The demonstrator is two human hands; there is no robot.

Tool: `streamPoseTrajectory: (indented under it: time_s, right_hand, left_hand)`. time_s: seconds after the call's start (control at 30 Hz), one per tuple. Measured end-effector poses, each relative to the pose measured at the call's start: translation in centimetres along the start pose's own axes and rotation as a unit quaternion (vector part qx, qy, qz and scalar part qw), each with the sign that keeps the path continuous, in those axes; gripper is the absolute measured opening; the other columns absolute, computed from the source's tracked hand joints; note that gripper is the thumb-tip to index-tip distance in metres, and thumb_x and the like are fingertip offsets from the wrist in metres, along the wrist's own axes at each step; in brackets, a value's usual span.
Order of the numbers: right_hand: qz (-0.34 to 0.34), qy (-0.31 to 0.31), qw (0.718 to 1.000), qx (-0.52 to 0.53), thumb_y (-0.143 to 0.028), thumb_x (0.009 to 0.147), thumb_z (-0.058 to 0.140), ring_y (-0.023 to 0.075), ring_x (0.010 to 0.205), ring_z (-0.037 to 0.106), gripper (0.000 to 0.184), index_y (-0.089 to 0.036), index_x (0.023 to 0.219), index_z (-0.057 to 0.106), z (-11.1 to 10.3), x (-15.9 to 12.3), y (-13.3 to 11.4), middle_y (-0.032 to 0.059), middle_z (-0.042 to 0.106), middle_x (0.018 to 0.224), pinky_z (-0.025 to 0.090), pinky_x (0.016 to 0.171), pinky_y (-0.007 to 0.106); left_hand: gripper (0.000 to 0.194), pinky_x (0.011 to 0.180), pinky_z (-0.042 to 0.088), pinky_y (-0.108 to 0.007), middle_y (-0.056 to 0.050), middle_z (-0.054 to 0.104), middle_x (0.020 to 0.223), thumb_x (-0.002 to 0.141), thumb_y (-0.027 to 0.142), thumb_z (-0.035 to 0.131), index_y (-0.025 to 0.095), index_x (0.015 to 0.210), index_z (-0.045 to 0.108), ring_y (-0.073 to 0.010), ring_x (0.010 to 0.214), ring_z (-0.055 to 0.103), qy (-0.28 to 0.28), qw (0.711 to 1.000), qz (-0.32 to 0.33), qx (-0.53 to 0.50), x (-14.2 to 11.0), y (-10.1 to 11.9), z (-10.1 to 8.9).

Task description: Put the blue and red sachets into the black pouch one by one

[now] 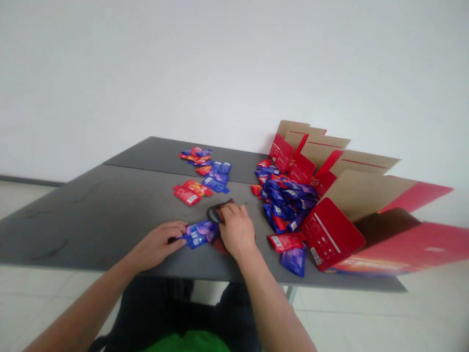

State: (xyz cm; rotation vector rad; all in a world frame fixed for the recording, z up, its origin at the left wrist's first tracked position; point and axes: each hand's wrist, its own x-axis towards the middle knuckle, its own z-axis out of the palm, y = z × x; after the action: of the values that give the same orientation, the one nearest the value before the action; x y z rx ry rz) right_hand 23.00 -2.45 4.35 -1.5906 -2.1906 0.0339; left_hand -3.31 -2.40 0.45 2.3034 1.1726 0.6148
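Note:
My left hand (157, 244) is closed on the left end of a blue-purple snack pouch (200, 234) with white lettering, held low over the grey table. Across the pouch's right end, my right hand (236, 229) is closed around a black, rounded object (213, 214); its kind is unclear, as the fingers cover much of it. Something dark red (220, 246) shows beneath that hand. Just beyond the hands lie a red-orange pouch (190, 191) and a flat blue pouch (215, 185).
A heap of blue and red pouches (289, 200) lies to my right, beside a row of open red cardboard boxes (331, 234). Several more pouches (196, 155) are piled farther back on the table (91, 210). A white wall (220, 73) stands behind.

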Motion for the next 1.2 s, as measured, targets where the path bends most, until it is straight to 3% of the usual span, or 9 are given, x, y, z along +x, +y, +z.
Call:
streamPoseTrajectory:
  time_s: [0.17,0.4,0.5,0.63,0.8,0.9,1.0,1.1,1.2]
  right_hand:
    - [-0.153,-0.060,0.985,0.045,-0.022,0.098,0.061,0.0223,0.110,0.054,0.018,-0.023,0.115,0.069,2.4,0.0,-2.0,0.0046,0.068,0.123,0.043,0.099,0.035]
    - [0.023,-0.023,0.999,-0.009,-0.019,0.099,0.055,0.0256,0.105,0.056,0.018,-0.021,0.105,0.072,0.8,1.5,1.3,0.0089,0.070,0.115,0.044,0.093,0.037]
    - [-0.059,0.015,0.998,0.029,-0.023,0.100,0.057,0.0256,0.112,0.053,0.019,-0.023,0.116,0.069,0.8,0.4,-2.0,0.0069,0.067,0.126,0.044,0.097,0.037]
    - [-0.162,-0.052,0.985,0.041,-0.024,0.097,0.063,0.0237,0.109,0.053,0.015,-0.022,0.110,0.069,2.6,-0.6,-3.5,0.0049,0.068,0.122,0.044,0.099,0.036]
    - [-0.010,-0.070,0.997,-0.010,-0.017,0.098,0.056,0.0244,0.105,0.056,0.018,-0.020,0.107,0.072,2.0,1.0,1.8,0.0093,0.069,0.115,0.044,0.097,0.037]
    - [0.053,-0.033,0.998,-0.009,-0.018,0.098,0.055,0.0263,0.104,0.055,0.020,-0.021,0.109,0.072,0.4,1.1,1.9,0.0100,0.069,0.117,0.045,0.093,0.038]
    - [-0.038,0.003,0.999,0.035,-0.020,0.098,0.058,0.0247,0.111,0.053,0.023,-0.024,0.117,0.069,0.3,-0.1,-1.2,0.0068,0.066,0.126,0.043,0.099,0.037]
    - [-0.158,-0.052,0.984,0.061,-0.021,0.094,0.066,0.0222,0.112,0.053,0.020,-0.024,0.114,0.069,1.7,-0.9,-2.8,0.0044,0.067,0.124,0.042,0.100,0.035]
    - [-0.118,-0.075,0.989,0.052,-0.020,0.095,0.064,0.0209,0.109,0.056,0.017,-0.023,0.111,0.070,2.5,-0.2,-0.6,0.0046,0.069,0.119,0.042,0.099,0.034]
  left_hand:
    - [0.023,0.113,0.046,-0.036,-0.004,0.076,0.116,0.097,0.040,0.060,0.024,0.092,0.076,-0.0254,0.121,0.066,-0.010,1.000,-0.003,-0.002,0.2,0.6,-0.2]
    - [0.030,0.108,0.050,-0.036,-0.006,0.077,0.116,0.098,0.044,0.059,0.023,0.082,0.073,-0.0263,0.124,0.065,-0.001,1.000,-0.010,0.013,-0.2,-0.3,-0.1]
    - [0.026,0.111,0.048,-0.036,-0.003,0.077,0.119,0.098,0.043,0.059,0.025,0.089,0.076,-0.0264,0.122,0.065,0.000,1.000,-0.005,0.010,-0.2,-0.2,0.0]
    - [0.022,0.112,0.047,-0.036,-0.003,0.075,0.124,0.096,0.041,0.061,0.027,0.104,0.077,-0.0265,0.121,0.066,-0.004,1.000,0.001,0.002,0.1,0.2,0.0]
    - [0.028,0.109,0.050,-0.038,-0.007,0.077,0.116,0.097,0.044,0.059,0.024,0.086,0.075,-0.0269,0.123,0.065,0.002,1.000,-0.012,0.018,0.0,0.0,0.1]
    - [0.028,0.108,0.051,-0.037,-0.006,0.077,0.115,0.097,0.044,0.059,0.024,0.083,0.074,-0.0264,0.122,0.066,0.005,1.000,-0.002,0.022,-0.2,-0.3,0.1]
    - [0.027,0.110,0.050,-0.036,-0.005,0.077,0.115,0.097,0.045,0.060,0.025,0.088,0.076,-0.0262,0.120,0.066,0.007,1.000,0.004,0.020,-0.1,-0.2,0.1]
    - [0.027,0.111,0.050,-0.037,-0.005,0.077,0.121,0.096,0.046,0.060,0.026,0.098,0.078,-0.0268,0.120,0.066,0.002,1.000,0.002,0.014,0.0,0.1,0.0]
    - [0.029,0.111,0.049,-0.038,-0.006,0.077,0.118,0.097,0.047,0.059,0.025,0.093,0.077,-0.0267,0.122,0.066,0.005,1.000,-0.004,0.023,0.1,0.2,0.0]
